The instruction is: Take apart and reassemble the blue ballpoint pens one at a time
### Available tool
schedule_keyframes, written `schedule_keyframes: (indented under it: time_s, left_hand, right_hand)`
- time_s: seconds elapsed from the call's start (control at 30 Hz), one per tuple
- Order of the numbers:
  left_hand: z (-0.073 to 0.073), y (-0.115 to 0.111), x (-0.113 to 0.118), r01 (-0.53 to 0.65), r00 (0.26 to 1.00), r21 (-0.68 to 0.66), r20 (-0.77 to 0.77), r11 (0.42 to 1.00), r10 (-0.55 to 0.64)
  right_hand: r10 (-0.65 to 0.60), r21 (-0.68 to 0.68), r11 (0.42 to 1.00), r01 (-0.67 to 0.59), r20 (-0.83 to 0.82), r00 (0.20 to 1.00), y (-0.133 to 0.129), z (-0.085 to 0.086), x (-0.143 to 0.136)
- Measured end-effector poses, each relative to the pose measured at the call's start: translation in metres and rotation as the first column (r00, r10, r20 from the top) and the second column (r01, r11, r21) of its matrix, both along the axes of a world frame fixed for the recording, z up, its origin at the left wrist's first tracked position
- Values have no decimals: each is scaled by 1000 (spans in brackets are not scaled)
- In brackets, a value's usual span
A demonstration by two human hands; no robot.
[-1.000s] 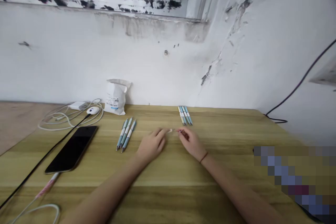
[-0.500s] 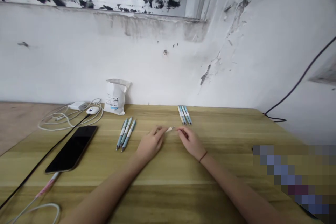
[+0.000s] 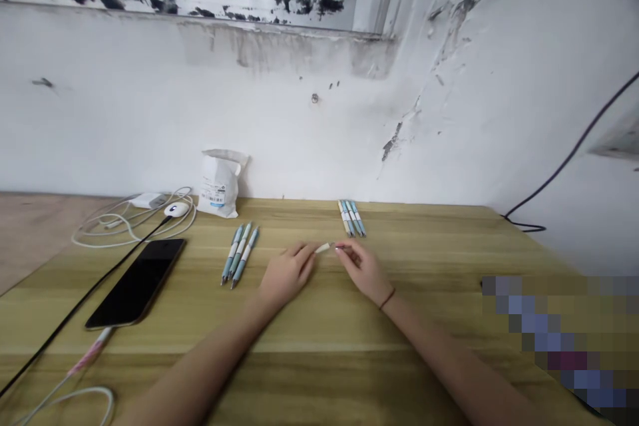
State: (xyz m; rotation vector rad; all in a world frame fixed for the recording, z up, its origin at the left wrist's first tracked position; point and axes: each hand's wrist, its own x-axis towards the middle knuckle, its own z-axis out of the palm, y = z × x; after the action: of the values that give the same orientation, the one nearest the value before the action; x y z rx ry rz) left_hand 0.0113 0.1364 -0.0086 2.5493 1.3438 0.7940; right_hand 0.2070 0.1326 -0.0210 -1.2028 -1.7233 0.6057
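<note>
My left hand (image 3: 287,274) is closed on a cream-coloured pen (image 3: 323,248), whose pale end sticks out to the right past the fingertips. The rest of the pen is hidden under the fingers. Facing it, my right hand (image 3: 365,271) pinches thumb and finger together right at the pen's exposed end. A small part seems to be held there, too tiny to make out. Left of my left hand lie several pens (image 3: 239,254) in blue, green and white, side by side. Beyond my right hand is another row of similar pens (image 3: 352,218).
A black phone (image 3: 137,285) with a white cable plugged in lies on the left of the wooden table (image 3: 319,373). Behind it are a coiled white cable, a charger (image 3: 148,200) and a white mouse-shaped item (image 3: 176,210). A white packet (image 3: 219,184) stands against the wall.
Slightly more of the cream pen shows between my hands. My right fingertips have shifted very little; the other things stay where they were.
</note>
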Motion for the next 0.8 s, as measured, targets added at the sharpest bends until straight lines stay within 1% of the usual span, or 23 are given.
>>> schedule_keyframes:
  time_s: [0.13, 0.3, 0.53, 0.8]
  left_hand:
    - [-1, 0, 0, 7, 1000, -3, -14, 1000, -7]
    - [-1, -1, 0, 8, 1000, -2, -11, 1000, -8]
    - [1, -1, -1, 7, 999, 4, -39, 1000, -7]
    - [1, -1, -1, 39, 998, -7, -43, 999, -39]
  right_hand:
    - [-2, -11, 1000, 1, -42, 999, -3, 1, -2]
    - [-37, -2, 999, 37, -72, 997, -1, -2, -1]
    - [28, -66, 997, -33, -74, 997, 1, -6, -3]
    - [34, -102, 994, -48, -139, 990, 2, -7, -1]
